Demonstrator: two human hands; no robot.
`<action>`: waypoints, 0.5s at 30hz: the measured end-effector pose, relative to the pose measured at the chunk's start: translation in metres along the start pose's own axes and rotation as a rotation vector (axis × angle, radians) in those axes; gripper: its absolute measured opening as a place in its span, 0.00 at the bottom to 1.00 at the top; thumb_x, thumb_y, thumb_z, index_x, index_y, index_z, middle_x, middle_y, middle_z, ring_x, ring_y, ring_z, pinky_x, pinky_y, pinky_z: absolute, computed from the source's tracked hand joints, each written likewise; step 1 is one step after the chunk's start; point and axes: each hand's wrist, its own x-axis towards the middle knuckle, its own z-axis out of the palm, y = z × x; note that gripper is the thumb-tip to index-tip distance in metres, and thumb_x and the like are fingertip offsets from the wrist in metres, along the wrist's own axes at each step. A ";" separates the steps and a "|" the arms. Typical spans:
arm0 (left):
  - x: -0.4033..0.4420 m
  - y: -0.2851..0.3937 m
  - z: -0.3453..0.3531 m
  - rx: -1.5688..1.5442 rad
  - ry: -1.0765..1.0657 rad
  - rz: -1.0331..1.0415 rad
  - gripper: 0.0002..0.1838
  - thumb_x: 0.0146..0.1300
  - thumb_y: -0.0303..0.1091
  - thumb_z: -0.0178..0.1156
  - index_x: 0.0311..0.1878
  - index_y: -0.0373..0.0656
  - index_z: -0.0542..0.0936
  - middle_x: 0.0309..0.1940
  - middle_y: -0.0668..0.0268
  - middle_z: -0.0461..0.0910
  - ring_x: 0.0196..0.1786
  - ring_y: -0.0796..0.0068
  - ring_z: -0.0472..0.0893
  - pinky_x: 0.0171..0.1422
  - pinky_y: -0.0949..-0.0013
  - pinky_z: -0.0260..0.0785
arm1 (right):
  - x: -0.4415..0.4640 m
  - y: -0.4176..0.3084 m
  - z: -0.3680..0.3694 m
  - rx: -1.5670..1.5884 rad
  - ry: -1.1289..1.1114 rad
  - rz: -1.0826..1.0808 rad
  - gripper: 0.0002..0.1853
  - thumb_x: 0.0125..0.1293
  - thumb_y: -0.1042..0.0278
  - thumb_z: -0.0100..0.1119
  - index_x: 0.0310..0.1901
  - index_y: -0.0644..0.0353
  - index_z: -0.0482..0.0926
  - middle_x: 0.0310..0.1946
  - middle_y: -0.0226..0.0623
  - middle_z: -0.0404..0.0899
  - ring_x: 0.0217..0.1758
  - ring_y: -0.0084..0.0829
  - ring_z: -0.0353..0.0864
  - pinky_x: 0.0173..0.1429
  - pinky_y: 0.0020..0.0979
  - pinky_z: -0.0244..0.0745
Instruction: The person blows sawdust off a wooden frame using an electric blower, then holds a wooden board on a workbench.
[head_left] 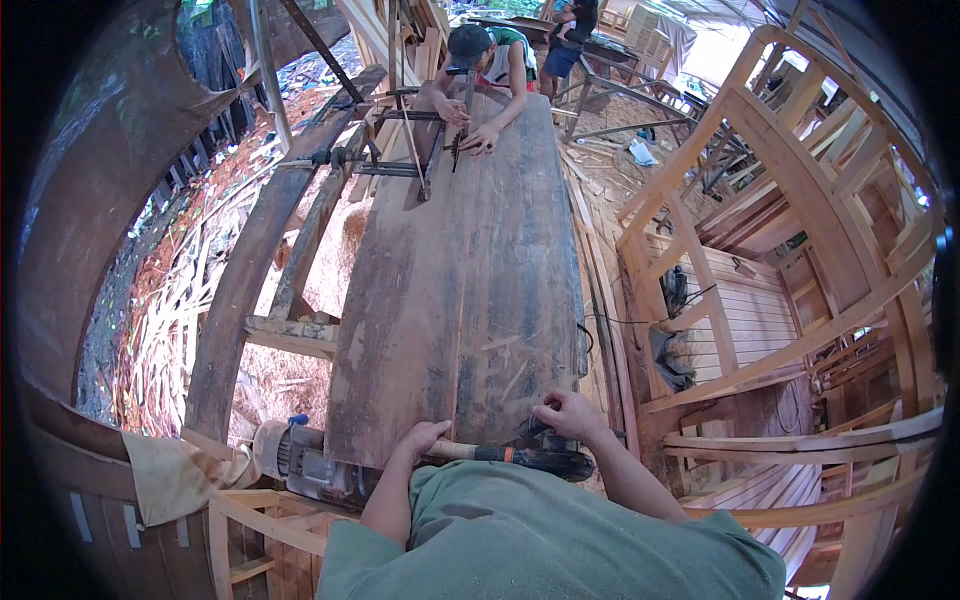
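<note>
A wide wooden panel [430, 290] of joined planks stretches away in front of me. My left hand [425, 436] is closed at its near edge; what its fingers hold, if anything, is hidden. My right hand [568, 413] is closed at the near right corner, its fingers around a small dark piece [532, 427] whose kind I cannot make out. Between my hands and my body lies a black tool with an orange band [545, 461], beside a pale wooden handle [450, 450]. A bar clamp [425, 185] sits at the panel's far left.
A co-worker [495, 65] leans over the far end, both hands on a dark metal bar [463, 130]. To the left stand a beam frame [255, 260] and a grey motor [310, 460]. Curved wooden frames [740, 210] crowd the right. Another person [568, 45] stands behind.
</note>
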 end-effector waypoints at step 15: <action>-0.009 0.004 0.003 -0.068 -0.012 -0.012 0.21 0.67 0.51 0.60 0.37 0.39 0.79 0.27 0.60 0.81 0.24 0.62 0.81 0.26 0.57 0.75 | 0.003 0.007 0.005 0.044 0.050 -0.056 0.27 0.59 0.45 0.65 0.45 0.66 0.82 0.33 0.42 0.85 0.32 0.31 0.85 0.37 0.32 0.79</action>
